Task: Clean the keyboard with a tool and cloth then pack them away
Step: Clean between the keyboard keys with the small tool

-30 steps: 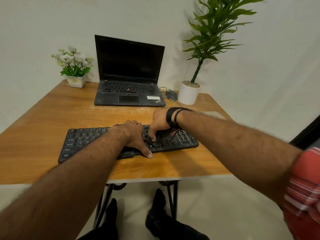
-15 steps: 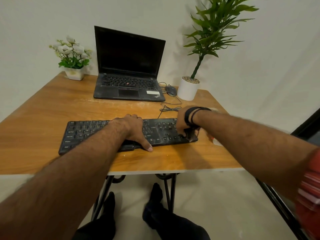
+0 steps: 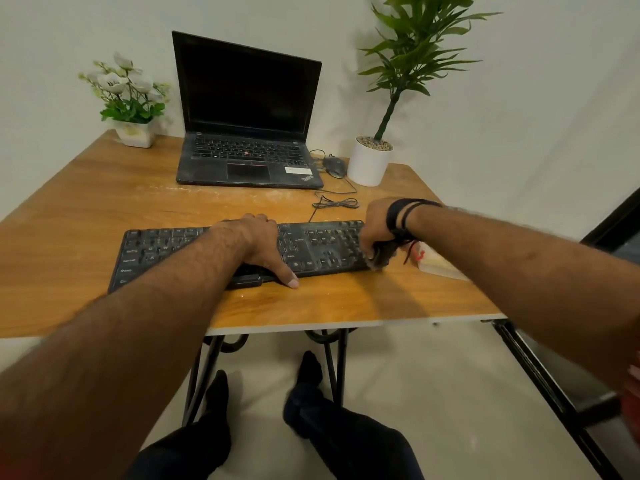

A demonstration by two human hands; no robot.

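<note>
Midway through the job, a person braces a black keyboard (image 3: 311, 245) on a wooden table (image 3: 86, 209) with the left hand (image 3: 259, 244), its fingers spread flat and open over the middle keys and the thumb reaching past the front edge. The right hand (image 3: 377, 230) is closed around a small dark tool (image 3: 382, 256), apparently a brush, working at the keyboard's right end; the tool is blurred and its shape cannot be made out. Just beside that end lies a pale, flat packet (image 3: 436, 263), possibly the cloth or its wrapper, untouched. Pale dust shows on the tabletop in front of the laptop (image 3: 247, 133) at the back, which stands open with a mouse (image 3: 335, 166) and its cable to its right. By these signs the brushing is under way, while the wiping and the packing away are not yet done.
</note>
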